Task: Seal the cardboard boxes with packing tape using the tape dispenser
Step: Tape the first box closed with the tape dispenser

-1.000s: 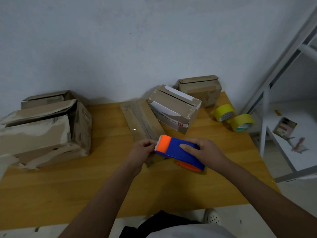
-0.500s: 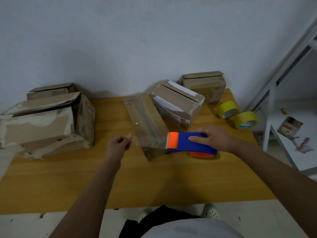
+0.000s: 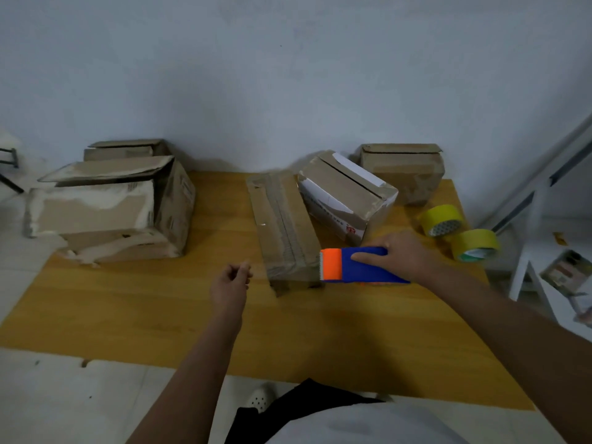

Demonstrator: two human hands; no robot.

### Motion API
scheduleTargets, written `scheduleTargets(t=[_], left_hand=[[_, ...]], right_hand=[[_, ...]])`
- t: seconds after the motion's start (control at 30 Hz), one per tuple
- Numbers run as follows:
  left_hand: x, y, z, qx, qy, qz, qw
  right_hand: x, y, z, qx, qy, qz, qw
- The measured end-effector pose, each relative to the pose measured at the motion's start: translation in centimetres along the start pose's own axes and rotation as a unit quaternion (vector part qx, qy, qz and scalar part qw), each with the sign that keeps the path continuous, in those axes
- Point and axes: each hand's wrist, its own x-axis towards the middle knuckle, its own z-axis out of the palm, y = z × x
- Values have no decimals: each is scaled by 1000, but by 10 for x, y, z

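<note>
My right hand [image 3: 400, 259] grips a blue tape dispenser [image 3: 368, 270] with an orange head. Its serrated edge sits against the near right end of a long flat cardboard box [image 3: 285, 225] in the middle of the wooden table [image 3: 144, 315]. My left hand [image 3: 229, 283] hovers just left of that box end. Its thumb and fingertips are drawn together, and I can make out nothing between them. A tilted box with a white label [image 3: 346, 200] lies right of the flat box, and another box [image 3: 403, 171] stands behind it.
A large torn box [image 3: 109, 213] sits at the table's left, with a smaller box [image 3: 125, 149] behind it. Two yellow tape rolls [image 3: 442, 219] [image 3: 475, 246] stand near the right edge. A white metal rack [image 3: 544, 200] rises beyond that edge. The wall runs along the table's far side.
My left hand left the dispenser's orange head and drew away to the left. My right hand carried the dispenser rightward to the flat box's near right end.
</note>
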Motion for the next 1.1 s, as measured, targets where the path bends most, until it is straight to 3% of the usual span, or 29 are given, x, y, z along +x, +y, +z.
scheduleTargets(t=[0.67, 1.1], left_hand=[[-15, 13, 10, -16, 2, 16, 1000], [-20, 5, 8, -9, -18, -44, 999]], right_hand=[[7, 38, -16, 37, -3, -55, 998], [32, 54, -27, -17, -46, -53, 997]])
